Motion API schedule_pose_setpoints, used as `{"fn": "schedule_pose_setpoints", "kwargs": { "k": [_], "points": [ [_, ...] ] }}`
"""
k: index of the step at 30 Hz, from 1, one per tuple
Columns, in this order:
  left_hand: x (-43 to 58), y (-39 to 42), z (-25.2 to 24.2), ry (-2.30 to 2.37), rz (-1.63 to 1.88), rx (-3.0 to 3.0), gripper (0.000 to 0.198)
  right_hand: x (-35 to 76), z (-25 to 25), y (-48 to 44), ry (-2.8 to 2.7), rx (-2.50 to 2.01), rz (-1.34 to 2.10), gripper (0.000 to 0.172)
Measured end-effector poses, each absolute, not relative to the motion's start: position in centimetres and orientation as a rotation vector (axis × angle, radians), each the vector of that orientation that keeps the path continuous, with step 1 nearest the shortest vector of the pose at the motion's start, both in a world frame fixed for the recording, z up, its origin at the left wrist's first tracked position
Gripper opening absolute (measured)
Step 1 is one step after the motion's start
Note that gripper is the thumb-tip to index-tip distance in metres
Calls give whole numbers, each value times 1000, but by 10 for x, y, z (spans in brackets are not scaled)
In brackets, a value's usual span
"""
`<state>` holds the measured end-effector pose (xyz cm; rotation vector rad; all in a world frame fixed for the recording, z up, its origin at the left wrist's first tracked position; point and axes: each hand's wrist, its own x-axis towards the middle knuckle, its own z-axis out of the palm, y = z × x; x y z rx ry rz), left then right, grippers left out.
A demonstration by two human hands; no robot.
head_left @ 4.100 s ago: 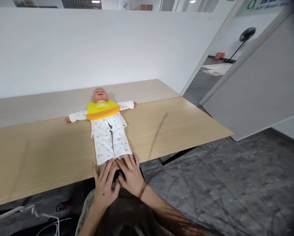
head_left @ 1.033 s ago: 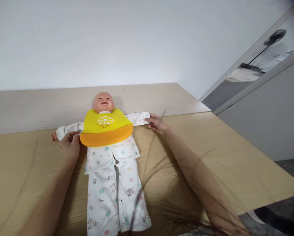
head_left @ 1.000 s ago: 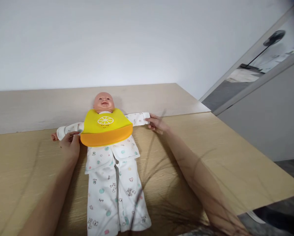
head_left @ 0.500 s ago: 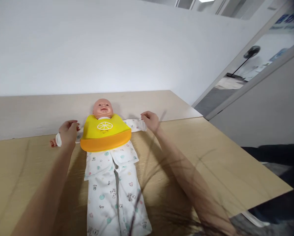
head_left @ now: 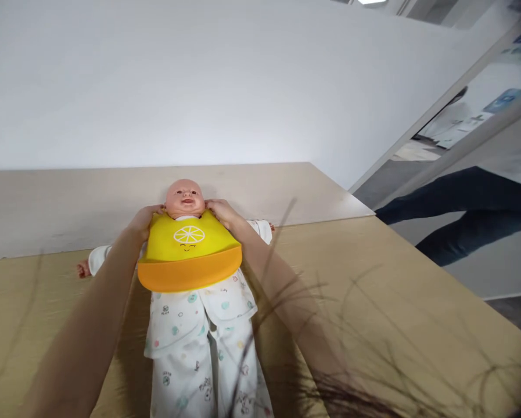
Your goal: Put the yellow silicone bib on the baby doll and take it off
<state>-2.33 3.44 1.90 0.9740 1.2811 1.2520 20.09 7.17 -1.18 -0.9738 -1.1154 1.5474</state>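
Note:
A baby doll [head_left: 186, 196] lies on its back, dressed in a white printed top and trousers [head_left: 186, 371]. Over its chest is a yellow bib [head_left: 186, 232] with an orange pocket, a citrus slice and a smiling face. My left hand [head_left: 143, 222] is closed at the bib's upper corner, on the left of the doll's neck; its fingertips are partly hidden. On the other side my right hand [head_left: 223, 212] has its bent fingers at the opposite corner, close to the neck. The doll's arms stretch out sideways, partly behind my forearms.
The doll lies on a wooden table [head_left: 330, 278], whose paler strip [head_left: 46, 203] runs along the white wall [head_left: 155, 87]. On the right, a person's dark-trousered legs [head_left: 456, 220] are past the table edge. Strands of hair cross the lower right of the view.
Both hands have moved inward from the doll's sleeves to the bib's top corners beside the neck. The view has shifted slightly, and the person's legs on the right have moved.

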Motion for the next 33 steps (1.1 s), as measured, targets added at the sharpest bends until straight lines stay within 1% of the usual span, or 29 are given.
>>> {"fn": "schedule_pose_setpoints", "kwargs": {
  "k": [3,5,10,22,29,33],
  "points": [
    [-25,35,20,1218,1126,874,27,198,-17,80,-1020,-921,1679,19],
    [-23,34,19,1226,1130,823,26,198,-21,82,-998,-893,1703,19],
    [-15,26,17,1193,1317,785,23,200,-30,78,-1033,-824,1442,29],
    [-17,20,8,1060,1310,763,51,202,-44,84,-972,-800,1332,26],
    [-15,26,-1,954,1271,550,48,209,-58,80,-946,-886,1233,23],
    [-12,34,-11,923,1254,491,47,213,-62,74,-899,-909,1253,25]
  ]
}}
